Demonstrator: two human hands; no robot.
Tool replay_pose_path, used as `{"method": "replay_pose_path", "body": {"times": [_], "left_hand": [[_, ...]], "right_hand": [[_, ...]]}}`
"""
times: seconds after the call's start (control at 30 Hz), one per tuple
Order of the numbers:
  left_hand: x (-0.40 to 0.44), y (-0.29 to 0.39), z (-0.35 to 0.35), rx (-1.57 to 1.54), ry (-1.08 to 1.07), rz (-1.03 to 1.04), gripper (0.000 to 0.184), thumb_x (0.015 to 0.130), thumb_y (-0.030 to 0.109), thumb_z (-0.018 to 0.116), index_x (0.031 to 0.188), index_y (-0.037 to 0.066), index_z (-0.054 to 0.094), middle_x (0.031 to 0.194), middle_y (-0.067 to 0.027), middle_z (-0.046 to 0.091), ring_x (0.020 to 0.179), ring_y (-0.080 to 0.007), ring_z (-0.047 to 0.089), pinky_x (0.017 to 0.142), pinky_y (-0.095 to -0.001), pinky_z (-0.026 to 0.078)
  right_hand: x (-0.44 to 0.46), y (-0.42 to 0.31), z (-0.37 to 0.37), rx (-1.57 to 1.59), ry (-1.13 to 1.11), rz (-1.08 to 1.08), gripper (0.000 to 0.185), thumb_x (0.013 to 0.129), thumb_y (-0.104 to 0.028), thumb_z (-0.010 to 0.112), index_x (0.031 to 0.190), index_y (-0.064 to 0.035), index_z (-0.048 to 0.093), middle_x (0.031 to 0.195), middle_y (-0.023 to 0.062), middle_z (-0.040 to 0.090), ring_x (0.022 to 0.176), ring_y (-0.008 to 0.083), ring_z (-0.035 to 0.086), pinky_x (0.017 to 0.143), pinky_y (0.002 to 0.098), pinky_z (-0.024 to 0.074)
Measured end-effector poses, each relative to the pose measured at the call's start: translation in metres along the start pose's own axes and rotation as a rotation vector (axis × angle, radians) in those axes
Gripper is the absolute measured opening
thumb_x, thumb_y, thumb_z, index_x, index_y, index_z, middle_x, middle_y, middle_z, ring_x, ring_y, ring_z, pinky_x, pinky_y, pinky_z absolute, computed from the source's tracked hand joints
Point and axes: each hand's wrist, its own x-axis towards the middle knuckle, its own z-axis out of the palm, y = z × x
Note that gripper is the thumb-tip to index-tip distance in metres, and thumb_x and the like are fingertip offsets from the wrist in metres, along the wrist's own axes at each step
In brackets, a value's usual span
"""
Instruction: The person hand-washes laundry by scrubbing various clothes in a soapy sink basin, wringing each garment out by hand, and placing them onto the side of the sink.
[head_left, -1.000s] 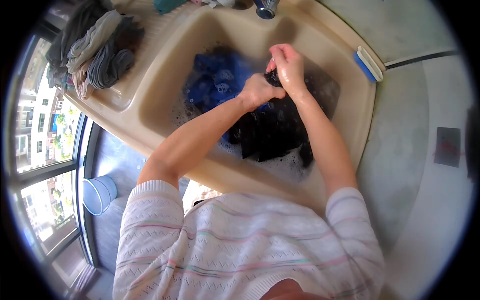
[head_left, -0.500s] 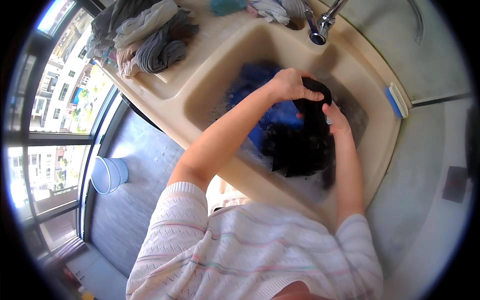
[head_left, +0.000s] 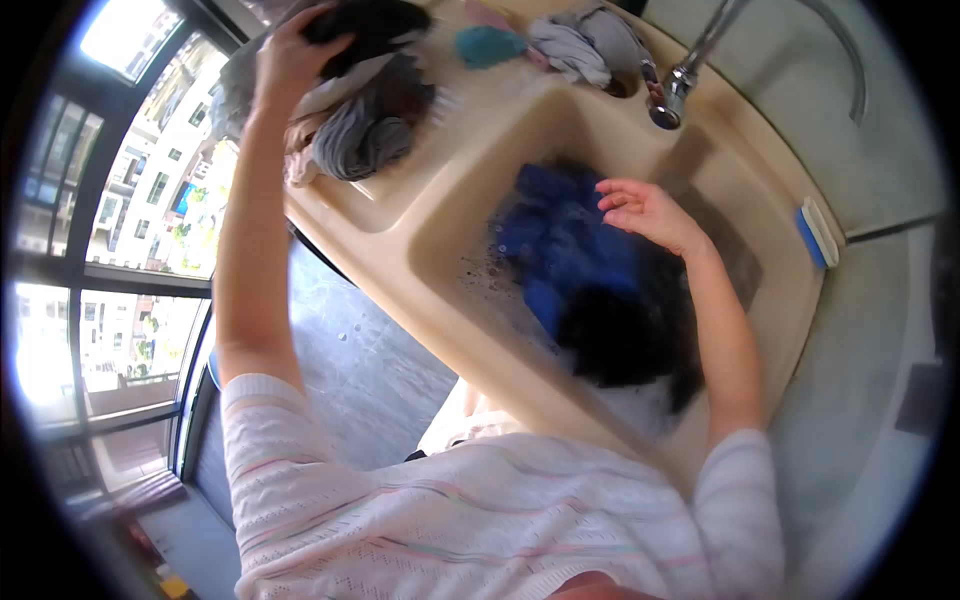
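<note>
My left hand [head_left: 292,58] is stretched to the upper left, its fingers closed on a dark, wet-looking black cloth [head_left: 375,28]. That cloth rests against the top of a heap of grey and beige clothes [head_left: 362,140] beside the sink. Over the basin hovers my right hand [head_left: 648,214], fingers loosely bent and apart, holding nothing. Below it, blue cloth [head_left: 570,235] and a black furry-looking bundle [head_left: 618,335] lie in dark, sudsy water inside the beige sink [head_left: 440,225].
A chrome faucet [head_left: 672,98] stands at the sink's back edge. Beside it lie light grey cloths [head_left: 580,48] and a teal cloth [head_left: 490,46]. A blue-and-white brush [head_left: 818,232] sits on the right rim. Windows [head_left: 150,190] line the left side above the grey floor [head_left: 365,360].
My left hand has carried a black cloth from above the basin to the clothes heap at upper left. My right hand has let go and stays over the sink. The view has shifted.
</note>
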Motion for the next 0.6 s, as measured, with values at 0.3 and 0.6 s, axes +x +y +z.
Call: {"method": "replay_pose_path", "body": {"times": [0.3, 0.6], "left_hand": [[0.008, -0.046, -0.002, 0.554, -0.304, 0.067, 0.077, 0.058, 0.029, 0.071, 0.128, 0.018, 0.043, 0.124, -0.0220, 0.044, 0.112, -0.0334, 0.047, 0.095, -0.0386, 0.037], [-0.073, 0.153, 0.110, -0.037, -0.703, 0.643, 0.045, 0.068, 0.020, 0.066, 0.111, 0.011, 0.056, 0.116, -0.0100, 0.054, 0.106, -0.0283, 0.051, 0.087, -0.0358, 0.041]], "right_hand": [[0.021, 0.134, 0.047, -0.606, 0.490, -0.027, 0.074, 0.069, -0.043, 0.068, 0.129, -0.0105, 0.039, 0.127, 0.0212, 0.041, 0.114, 0.0349, 0.045, 0.095, 0.0375, 0.0375], [-0.029, 0.148, 0.007, -0.012, 0.627, -0.006, 0.019, 0.075, -0.017, 0.063, 0.088, -0.0025, 0.066, 0.076, 0.0070, 0.065, 0.066, 0.0126, 0.058, 0.064, 0.0271, 0.0465]]}}
